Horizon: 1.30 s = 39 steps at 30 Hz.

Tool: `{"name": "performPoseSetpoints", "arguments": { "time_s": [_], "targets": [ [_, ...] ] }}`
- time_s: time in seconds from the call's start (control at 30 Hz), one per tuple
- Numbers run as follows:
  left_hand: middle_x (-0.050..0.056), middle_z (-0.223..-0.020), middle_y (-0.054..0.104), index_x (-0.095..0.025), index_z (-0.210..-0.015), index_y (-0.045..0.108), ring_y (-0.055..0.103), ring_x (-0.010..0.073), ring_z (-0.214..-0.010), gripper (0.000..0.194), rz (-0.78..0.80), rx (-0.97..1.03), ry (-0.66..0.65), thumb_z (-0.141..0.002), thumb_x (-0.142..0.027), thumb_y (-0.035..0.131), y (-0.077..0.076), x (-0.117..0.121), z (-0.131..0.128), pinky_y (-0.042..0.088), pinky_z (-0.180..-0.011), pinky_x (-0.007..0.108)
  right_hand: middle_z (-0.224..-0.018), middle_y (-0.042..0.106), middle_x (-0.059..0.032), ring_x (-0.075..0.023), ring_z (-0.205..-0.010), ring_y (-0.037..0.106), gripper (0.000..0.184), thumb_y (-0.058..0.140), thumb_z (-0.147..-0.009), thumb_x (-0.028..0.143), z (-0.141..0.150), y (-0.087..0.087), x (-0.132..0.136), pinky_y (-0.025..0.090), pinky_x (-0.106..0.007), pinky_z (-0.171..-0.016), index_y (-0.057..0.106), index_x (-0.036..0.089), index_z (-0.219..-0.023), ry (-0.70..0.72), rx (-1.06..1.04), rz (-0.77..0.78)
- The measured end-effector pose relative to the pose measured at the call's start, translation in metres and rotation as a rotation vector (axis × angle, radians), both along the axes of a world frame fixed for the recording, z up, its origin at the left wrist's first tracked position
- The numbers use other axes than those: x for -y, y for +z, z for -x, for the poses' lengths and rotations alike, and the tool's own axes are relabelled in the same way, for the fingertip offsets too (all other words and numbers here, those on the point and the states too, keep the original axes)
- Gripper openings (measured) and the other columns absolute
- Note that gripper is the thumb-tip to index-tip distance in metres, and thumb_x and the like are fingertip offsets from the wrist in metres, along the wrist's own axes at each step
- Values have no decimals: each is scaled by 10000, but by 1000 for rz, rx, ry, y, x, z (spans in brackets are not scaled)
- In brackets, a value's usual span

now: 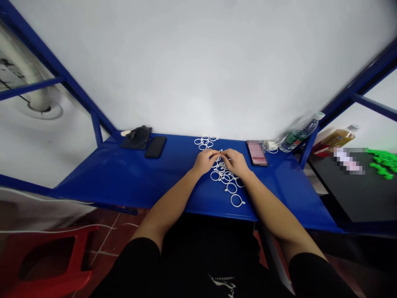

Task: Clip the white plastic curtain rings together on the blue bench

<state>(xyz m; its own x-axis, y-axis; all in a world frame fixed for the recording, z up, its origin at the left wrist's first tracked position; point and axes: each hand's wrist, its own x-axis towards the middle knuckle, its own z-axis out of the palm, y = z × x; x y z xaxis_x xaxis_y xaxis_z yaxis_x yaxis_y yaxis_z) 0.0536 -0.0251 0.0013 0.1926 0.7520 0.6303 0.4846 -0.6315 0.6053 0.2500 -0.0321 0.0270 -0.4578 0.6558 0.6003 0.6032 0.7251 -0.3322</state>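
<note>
My left hand (205, 161) and my right hand (233, 162) meet fingertip to fingertip over the blue tabletop. Both are closed in a pinch on a small white curtain ring (221, 151), mostly hidden by the fingers. Below and between the hands lies a loose heap of white curtain rings (226, 178), each with a small eyelet; part of it is covered by my right hand. One ring (236, 200) lies apart, closest to the front edge. Beyond my left hand, by the wall, is a smaller group of the same rings (203, 146).
Left on the blue table (124, 178) are a black phone (156, 147) and a dark pouch-like item (137, 137). To the right are a lit phone (257, 153), a white cable (273, 146) and a bottle (299, 134). A red stool (71, 277) stands at lower left.
</note>
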Motion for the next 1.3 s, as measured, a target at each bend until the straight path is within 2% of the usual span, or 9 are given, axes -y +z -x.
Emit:
{"name": "performPoseSetpoints", "arguments": {
  "time_s": [0.1,0.2,0.33,0.47,0.6,0.73,0.9,1.1,1.3],
  "targets": [
    [40,-888,748,-219,-960,754,681,178,-824,177,-42,-10,66,-981,-370,666,-4,-8,6,554,-841,338,-1004,765,-87,-253,-946,706,228,497,-1057,308,-2,1,-1,565,-397,-852,712,238,-1090,-33,-22,-29],
    [73,-1003,745,-215,-1042,756,672,227,-954,139,-64,-92,191,-966,-301,678,-12,-22,20,525,-936,395,-1007,768,-89,-259,-960,705,218,516,-1038,275,-7,2,-4,567,-414,-876,725,236,-1085,-68,-71,-71],
    [117,-1065,717,-238,-1045,778,628,308,-1004,164,31,-228,382,-883,-250,753,-27,-37,39,503,-896,451,-1002,767,-87,-272,-987,700,245,520,-996,213,-15,3,-8,568,-449,-913,743,244,-1094,-99,-134,-114],
    [124,-1062,696,-249,-966,782,602,314,-1006,103,96,-268,441,-870,-284,770,-35,-43,46,485,-886,463,-981,768,-83,-267,-960,705,249,527,-983,206,-17,2,-9,575,-449,-906,748,241,-1093,-95,-140,-115],
    [120,-1013,685,-232,-809,760,594,311,-985,84,113,-292,435,-882,-276,760,-32,-41,43,472,-886,479,-1001,775,-74,-253,-955,711,253,516,-988,197,-14,1,-7,582,-422,-891,747,242,-1080,-53,-83,-91],
    [104,-1025,691,-225,-842,752,611,291,-970,45,38,-214,399,-886,-233,753,-18,-31,36,490,-887,462,-1019,773,-77,-249,-948,712,245,514,-1011,225,-11,2,-4,583,-405,-868,741,235,-1103,-46,-44,-88],
    [70,-1021,692,-219,-910,718,652,231,-1025,43,-141,-72,221,-938,-243,697,1,-11,16,522,-964,409,-1005,763,-83,-249,-920,706,249,548,-1032,332,-8,3,-3,581,-396,-834,719,240,-1188,-68,-25,-48],
    [51,-954,740,-214,-924,708,682,185,-887,89,-166,-91,21,-975,-257,648,8,6,-2,551,-870,357,-1053,773,-91,-246,-978,718,252,508,-1061,333,-6,2,-3,583,-386,-876,719,239,-1160,-7,-7,-69],
    [29,-911,776,-213,-1035,739,696,168,-791,119,-118,-70,89,-945,-289,716,6,5,-1,544,-871,356,-1021,774,-88,-239,-947,719,210,527,-1051,298,-6,-2,-4,572,-365,-835,711,227,-1124,7,23,-80]
  ]
}}
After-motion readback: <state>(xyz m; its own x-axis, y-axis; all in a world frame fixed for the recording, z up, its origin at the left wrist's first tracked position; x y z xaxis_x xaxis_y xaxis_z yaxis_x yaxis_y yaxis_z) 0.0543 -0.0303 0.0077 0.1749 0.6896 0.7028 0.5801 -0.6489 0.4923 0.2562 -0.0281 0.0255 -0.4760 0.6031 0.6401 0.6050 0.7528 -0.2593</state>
